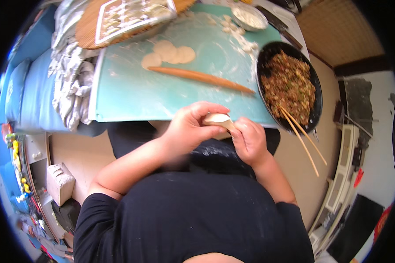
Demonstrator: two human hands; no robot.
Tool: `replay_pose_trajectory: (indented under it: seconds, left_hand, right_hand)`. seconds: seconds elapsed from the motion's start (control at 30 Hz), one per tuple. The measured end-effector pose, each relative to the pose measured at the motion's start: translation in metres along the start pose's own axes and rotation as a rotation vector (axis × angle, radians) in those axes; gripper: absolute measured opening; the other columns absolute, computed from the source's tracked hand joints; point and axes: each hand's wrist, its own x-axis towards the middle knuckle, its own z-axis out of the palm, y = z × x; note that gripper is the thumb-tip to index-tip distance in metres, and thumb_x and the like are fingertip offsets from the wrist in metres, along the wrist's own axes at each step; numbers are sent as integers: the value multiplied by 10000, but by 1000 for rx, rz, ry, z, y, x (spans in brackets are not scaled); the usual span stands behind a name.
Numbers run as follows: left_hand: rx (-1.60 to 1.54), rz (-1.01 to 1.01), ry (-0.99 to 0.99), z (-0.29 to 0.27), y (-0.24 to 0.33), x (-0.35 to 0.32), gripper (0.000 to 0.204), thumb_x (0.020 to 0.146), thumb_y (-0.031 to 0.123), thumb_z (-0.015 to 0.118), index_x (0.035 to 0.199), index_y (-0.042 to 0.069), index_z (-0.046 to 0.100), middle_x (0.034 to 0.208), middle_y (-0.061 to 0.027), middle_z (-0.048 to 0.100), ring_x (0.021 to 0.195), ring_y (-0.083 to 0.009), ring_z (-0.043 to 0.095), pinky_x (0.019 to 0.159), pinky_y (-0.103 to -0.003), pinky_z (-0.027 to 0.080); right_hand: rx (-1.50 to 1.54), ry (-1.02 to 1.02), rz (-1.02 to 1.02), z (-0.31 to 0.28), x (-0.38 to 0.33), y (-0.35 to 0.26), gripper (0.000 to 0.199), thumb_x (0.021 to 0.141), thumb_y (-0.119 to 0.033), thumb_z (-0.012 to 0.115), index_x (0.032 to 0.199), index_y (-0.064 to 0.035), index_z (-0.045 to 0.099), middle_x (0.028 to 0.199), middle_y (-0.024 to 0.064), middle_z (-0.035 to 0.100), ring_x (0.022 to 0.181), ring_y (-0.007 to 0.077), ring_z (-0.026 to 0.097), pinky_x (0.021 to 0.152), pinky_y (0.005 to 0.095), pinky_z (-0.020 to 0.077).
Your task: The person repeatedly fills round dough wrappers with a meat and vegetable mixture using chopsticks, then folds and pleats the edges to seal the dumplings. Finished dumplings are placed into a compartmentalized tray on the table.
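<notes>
A pale dumpling [218, 119] is held just off the near edge of the teal mat [131, 98]. My left hand [185, 128] curls around it, thumb below and fingers above. At its right end, the closed fingers of my right hand [251, 141] pinch the dough; what lies inside the fold is hidden. Beyond my hands a wooden rolling pin [202, 79] lies slantwise on the mat. Several round wrappers [166, 50] overlap behind it. To the right stands a black pan [317, 83] of minced filling [289, 81], with wooden chopsticks [300, 139] leaning out over its near rim.
At the far left a white tray [99, 28] of dumplings rests on a round woven board [85, 31]. Small dough pieces [245, 44] and a bowl of flour [249, 18] are at the far right, beside a knife [278, 24]. Crumpled silvery cloth [74, 74] borders the mat's left.
</notes>
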Motion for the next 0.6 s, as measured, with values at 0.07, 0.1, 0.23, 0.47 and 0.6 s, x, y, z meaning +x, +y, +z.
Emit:
replay_pose_trajectory:
  seconds: [0.07,0.1,0.23,0.47,0.6]
  left_hand:
    - [58,57,35,-9,4,9,330,742,-52,652,1056,4,566,1005,-56,603,914,-120,575,800,-247,477]
    - [104,61,100,-17,14,14,331,742,-48,654,1056,6,564,998,-52,603,910,-114,574,794,-241,476]
    - [237,279,330,-78,59,46,297,760,-18,642,1045,16,564,943,-33,618,851,-94,573,717,-210,469]
    - [686,348,524,-210,142,107,316,792,124,652,1060,-21,567,909,-42,620,793,-89,569,684,-214,459]
    - [893,279,649,-283,158,126,302,756,142,663,1013,-5,600,905,-80,643,783,-117,597,714,-244,468]
  right_hand:
    - [135,10,107,-4,-1,1,143,817,-114,570,918,-15,549,698,110,552,557,257,533,520,317,432]
    - [174,37,164,-4,-3,3,171,832,-129,560,952,-8,547,697,97,550,554,220,524,526,295,428]
    - [314,109,287,-5,-13,16,202,884,-151,519,1006,9,529,680,29,502,561,88,441,531,217,373]
    - [493,157,522,-7,-36,25,142,893,-91,497,994,9,508,684,-36,455,576,23,373,529,174,323]
    - [503,173,569,-9,-45,29,117,888,-81,499,967,4,518,671,-38,448,568,17,371,518,169,314]
